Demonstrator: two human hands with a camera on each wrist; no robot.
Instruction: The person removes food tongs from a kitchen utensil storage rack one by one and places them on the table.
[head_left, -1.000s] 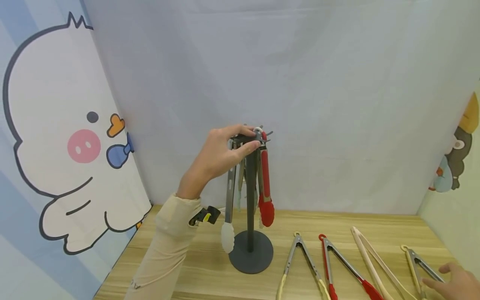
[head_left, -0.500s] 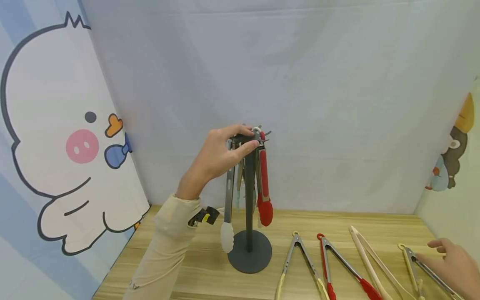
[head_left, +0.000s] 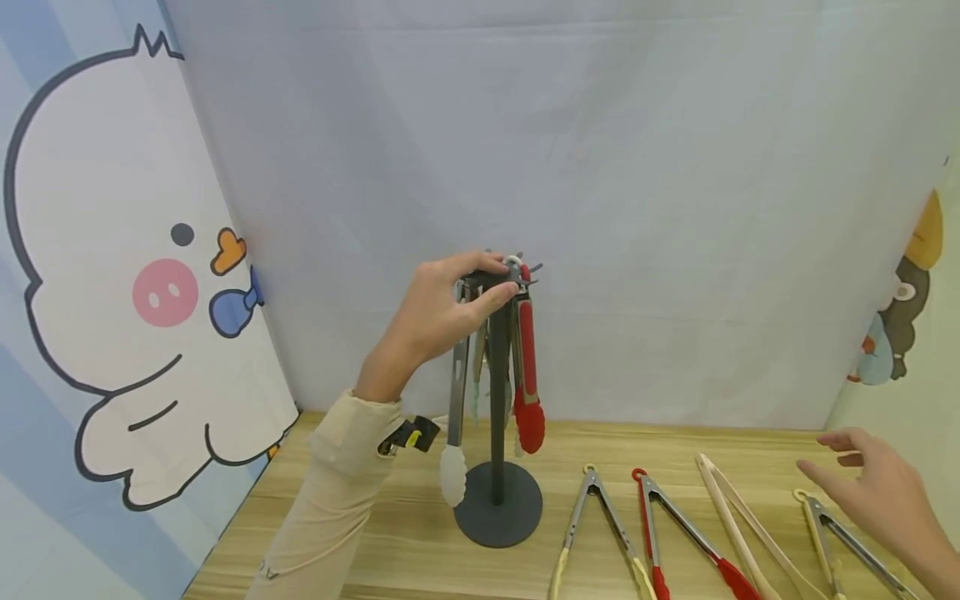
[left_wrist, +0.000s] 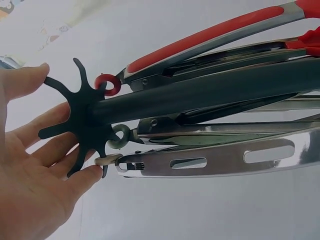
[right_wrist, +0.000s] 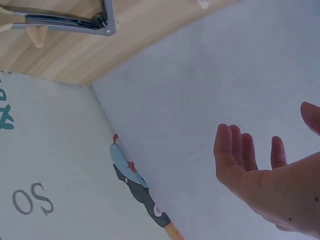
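My left hand (head_left: 442,304) holds the hooked top (left_wrist: 82,117) of a dark rack, thumb on one side and fingers behind the hooks in the left wrist view. From its hooks hang tongs with red grips (head_left: 528,358), tongs with a pale green ring (left_wrist: 118,136) and metal tongs with white tips (head_left: 453,467). The rack's round base (head_left: 498,517) stands on the table. My right hand (head_left: 881,492) hovers at the right, fingers loosely bent and nothing in them. Below and left of it lie splayed cream-ringed tongs (head_left: 825,521), partly covered by the hand in the head view.
On the wooden table (head_left: 405,533), right of the rack, lie pale yellow-tipped tongs (head_left: 611,512), red-tipped tongs (head_left: 686,525) and pale pinkish tongs (head_left: 738,508), all splayed. A grey-white cloth backdrop (head_left: 637,208) rises behind, with cartoon-printed cloths at the sides.
My right hand has lifted up and away from the cream-ringed tongs at the far right, showing more of them. The left hand has kept its hold on the rack's top.
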